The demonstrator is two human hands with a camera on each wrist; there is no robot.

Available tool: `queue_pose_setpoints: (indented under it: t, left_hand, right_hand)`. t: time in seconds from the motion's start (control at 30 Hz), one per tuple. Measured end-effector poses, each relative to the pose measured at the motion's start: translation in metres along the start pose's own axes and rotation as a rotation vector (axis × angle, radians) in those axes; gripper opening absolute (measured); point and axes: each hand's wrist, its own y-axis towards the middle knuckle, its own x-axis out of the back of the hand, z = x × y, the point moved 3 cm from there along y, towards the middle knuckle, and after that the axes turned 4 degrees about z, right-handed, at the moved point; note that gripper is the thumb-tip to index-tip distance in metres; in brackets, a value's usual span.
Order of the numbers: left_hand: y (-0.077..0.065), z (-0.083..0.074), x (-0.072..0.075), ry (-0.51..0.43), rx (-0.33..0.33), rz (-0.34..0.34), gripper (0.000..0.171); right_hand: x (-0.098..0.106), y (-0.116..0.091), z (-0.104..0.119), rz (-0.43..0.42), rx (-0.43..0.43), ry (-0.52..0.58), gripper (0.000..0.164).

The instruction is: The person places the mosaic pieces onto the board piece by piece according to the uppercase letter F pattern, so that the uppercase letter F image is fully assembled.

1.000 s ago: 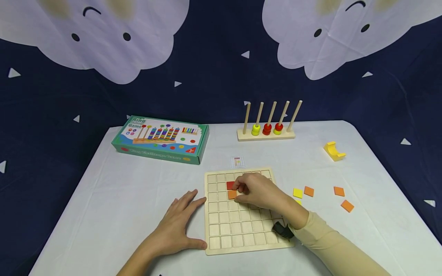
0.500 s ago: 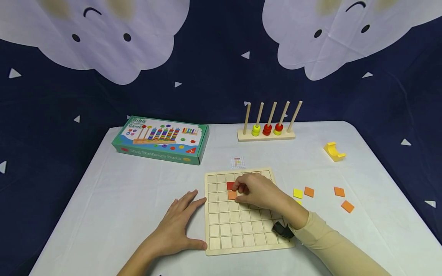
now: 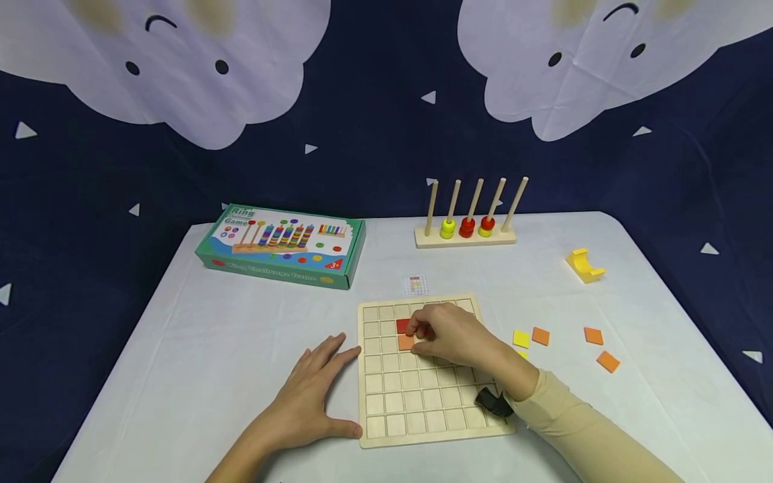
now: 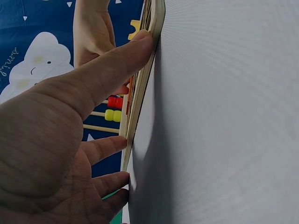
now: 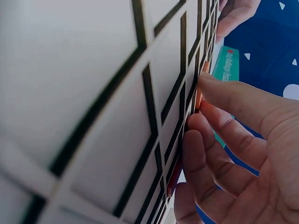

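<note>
Fingers spread, a left hand (image 3: 311,396) touches a wooden grid board (image 3: 392,382) as the right hand (image 3: 454,333) pinches an orange tile (image 3: 405,343) on it beside a red tile (image 3: 402,325), where gentle, level pressure should seat it squarely.

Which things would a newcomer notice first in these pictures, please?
Probably the two white clouds on the dark blue backdrop, at the top of the head view. Next, the right hand at the orange tile on the gridded wooden board, and the left hand at the board's left edge. Then perhaps the green box at the back left of the table.
</note>
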Motion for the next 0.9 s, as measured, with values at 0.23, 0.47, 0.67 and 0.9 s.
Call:
queue_pose_setpoints:
  t: [0.23, 0.47, 0.67, 0.9]
  left_hand:
    - [-0.001, 0.002, -0.001, -0.001, -0.010, -0.003, 0.115]
    - [-0.001, 0.001, -0.001, 0.007, -0.013, -0.008, 0.115]
    - [-0.001, 0.000, 0.000, 0.013, -0.008, -0.009, 0.116]
    - [-0.001, 0.000, 0.000, 0.012, -0.003, -0.007, 0.116]
  right_hand:
    - [0.001, -0.003, -0.002, 0.002, 0.001, 0.011, 0.017]
    - [0.012, -0.014, -0.009, 0.005, -0.018, 0.042, 0.018]
    - [0.029, -0.031, -0.023, -0.017, -0.072, 0.055, 0.019]
    - [0.051, -0.057, -0.045, -0.068, -0.131, 0.011, 0.022]
